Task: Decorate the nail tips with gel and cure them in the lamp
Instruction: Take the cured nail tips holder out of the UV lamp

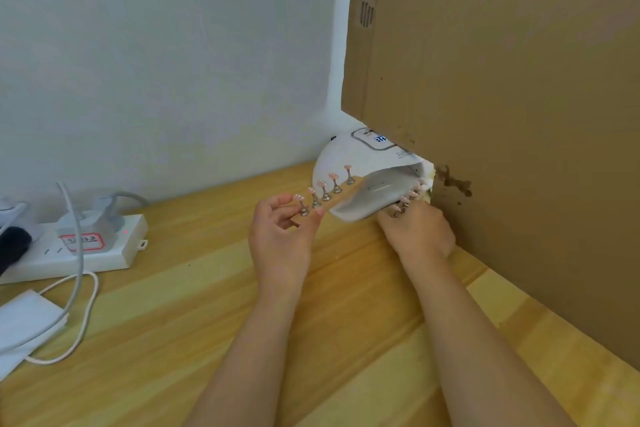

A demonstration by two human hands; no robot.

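Left hand (280, 229) pinches nail-tip strip (325, 199); right hand (417, 230) grips second strip (408, 199) at lamp (367, 180) mouth; cardboard (502, 114) crowds right.

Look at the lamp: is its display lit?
Yes: the lamp shows glowing digits on the display on its top.
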